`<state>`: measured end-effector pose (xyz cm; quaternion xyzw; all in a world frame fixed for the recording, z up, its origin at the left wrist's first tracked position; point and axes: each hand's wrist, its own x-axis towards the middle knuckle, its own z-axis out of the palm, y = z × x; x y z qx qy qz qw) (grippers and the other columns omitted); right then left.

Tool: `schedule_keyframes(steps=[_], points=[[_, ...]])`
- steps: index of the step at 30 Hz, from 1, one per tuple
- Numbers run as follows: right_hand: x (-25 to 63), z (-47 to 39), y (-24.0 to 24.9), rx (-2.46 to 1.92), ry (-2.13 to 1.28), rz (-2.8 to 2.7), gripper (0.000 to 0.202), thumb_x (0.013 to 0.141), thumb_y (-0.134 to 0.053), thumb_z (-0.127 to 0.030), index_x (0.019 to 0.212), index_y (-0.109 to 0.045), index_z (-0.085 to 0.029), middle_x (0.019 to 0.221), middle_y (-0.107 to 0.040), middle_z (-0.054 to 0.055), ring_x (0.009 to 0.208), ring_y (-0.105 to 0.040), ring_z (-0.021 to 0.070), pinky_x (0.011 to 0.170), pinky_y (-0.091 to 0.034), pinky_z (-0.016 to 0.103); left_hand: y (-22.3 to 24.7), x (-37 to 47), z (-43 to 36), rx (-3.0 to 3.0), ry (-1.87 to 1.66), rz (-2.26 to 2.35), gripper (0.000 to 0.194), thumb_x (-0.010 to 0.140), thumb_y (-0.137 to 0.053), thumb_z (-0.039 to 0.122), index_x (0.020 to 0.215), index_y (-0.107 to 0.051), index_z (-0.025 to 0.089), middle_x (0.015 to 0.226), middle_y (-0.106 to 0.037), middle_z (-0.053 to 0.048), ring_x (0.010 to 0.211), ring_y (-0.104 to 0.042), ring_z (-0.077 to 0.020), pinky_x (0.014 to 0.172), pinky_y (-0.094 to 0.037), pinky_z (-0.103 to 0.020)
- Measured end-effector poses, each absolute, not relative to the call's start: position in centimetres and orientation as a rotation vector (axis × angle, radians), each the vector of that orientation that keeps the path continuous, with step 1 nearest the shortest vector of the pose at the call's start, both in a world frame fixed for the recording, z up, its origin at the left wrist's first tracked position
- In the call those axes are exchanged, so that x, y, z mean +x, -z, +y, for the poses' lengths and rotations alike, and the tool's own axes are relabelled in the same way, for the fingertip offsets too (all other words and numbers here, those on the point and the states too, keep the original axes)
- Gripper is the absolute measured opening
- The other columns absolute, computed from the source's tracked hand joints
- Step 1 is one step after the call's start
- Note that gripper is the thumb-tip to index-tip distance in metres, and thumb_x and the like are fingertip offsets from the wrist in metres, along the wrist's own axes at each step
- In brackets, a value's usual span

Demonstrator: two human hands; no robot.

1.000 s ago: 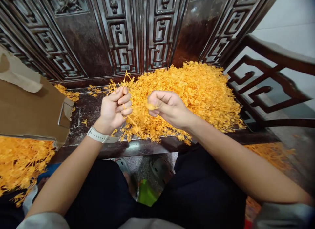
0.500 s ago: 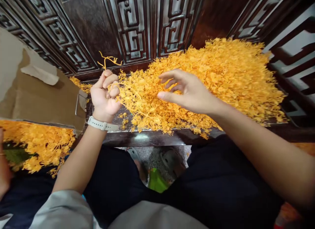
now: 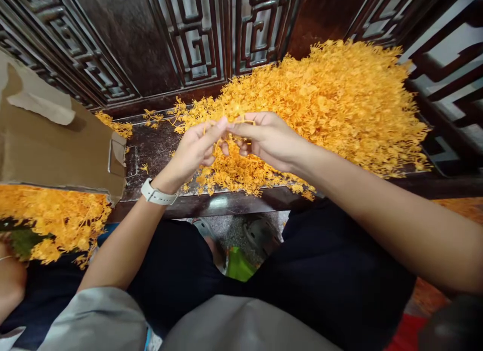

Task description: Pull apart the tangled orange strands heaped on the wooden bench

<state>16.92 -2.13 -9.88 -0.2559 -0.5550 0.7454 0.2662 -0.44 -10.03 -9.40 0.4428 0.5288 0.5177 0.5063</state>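
Note:
My left hand, with a pale watch band at the wrist, and my right hand meet fingertip to fingertip over the bench. Both are closed in pinches on a thin yellow-orange branched sprig. Bits of it show between and above the fingers; most is hidden. Behind and right of my hands rises a large heap of similar yellow-orange sprigs. Some of the heap also lies directly under my fingers.
A cardboard box stands at the left on the dark wooden bench. More sprigs lie in front of it, near another person's arm. A carved wooden back borders the bench. Something green is on the floor.
My left hand has moved right from its raised position with the sprig. My right hand has come left and gone from open to pinching. The view has shifted slightly.

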Motion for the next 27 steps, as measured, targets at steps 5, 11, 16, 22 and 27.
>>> schedule_keyframes(steps=[5, 11, 16, 22, 27], points=[[17.6, -1.5, 10.2, -0.608, -2.155, -1.767, 0.040, 0.086, -0.088, -0.046, 0.074, -0.060, -0.020, 0.062, -0.044, -0.005, 0.055, -0.040, 0.0076, 0.052, -0.035, 0.026, 8.9, -1.9, -10.4, 1.475, -1.032, 1.297, 0.048, 0.079, -0.091, 0.052, 0.061, -0.063, 0.017, 0.049, -0.040, 0.005, 0.043, -0.029, -0.0053, 0.042, -0.016, -0.024], [18.4, -0.2, 10.1, -0.337, -2.251, -2.127, 0.045, 0.086, -0.086, -0.054, 0.073, -0.060, -0.020, 0.062, -0.047, -0.006, 0.058, -0.045, 0.0077, 0.056, -0.039, 0.025, 7.8, -3.4, -10.8, 1.643, -0.988, 1.368, 0.047, 0.077, -0.094, 0.040, 0.052, -0.062, 0.016, 0.048, -0.038, 0.005, 0.046, -0.027, -0.0059, 0.046, -0.018, -0.025], [19.0, 0.8, 10.4, -0.271, -2.209, -2.252, 0.046, 0.085, -0.085, -0.057, 0.072, -0.064, -0.018, 0.064, -0.053, -0.004, 0.059, -0.049, 0.0080, 0.061, -0.044, 0.027, 8.2, -4.5, -10.9, 1.671, -1.002, 1.422, 0.045, 0.077, -0.093, 0.038, 0.054, -0.061, 0.016, 0.050, -0.045, 0.003, 0.047, -0.032, -0.0069, 0.048, -0.022, -0.025], [18.9, 1.7, 10.1, -0.518, -2.019, -2.396, 0.042, 0.079, -0.093, -0.046, 0.070, -0.065, -0.016, 0.068, -0.058, -0.002, 0.064, -0.057, 0.0100, 0.063, -0.049, 0.028, 7.8, -3.7, -11.0, 1.561, -0.915, 1.476, 0.057, 0.072, -0.097, 0.032, 0.048, -0.048, 0.017, 0.048, -0.036, 0.005, 0.047, -0.028, -0.0051, 0.047, -0.020, -0.024], [22.9, 5.9, 11.2, -0.841, -1.634, -2.570, 0.044, 0.095, -0.074, -0.048, 0.072, -0.071, -0.010, 0.077, -0.070, -0.001, 0.066, -0.061, 0.0043, 0.067, -0.044, 0.027, 7.4, -6.8, -11.1, 1.525, -1.154, 1.449, 0.052, 0.085, -0.089, 0.040, 0.054, -0.053, 0.017, 0.050, -0.037, 0.005, 0.045, -0.027, -0.0045, 0.044, -0.017, -0.024]])
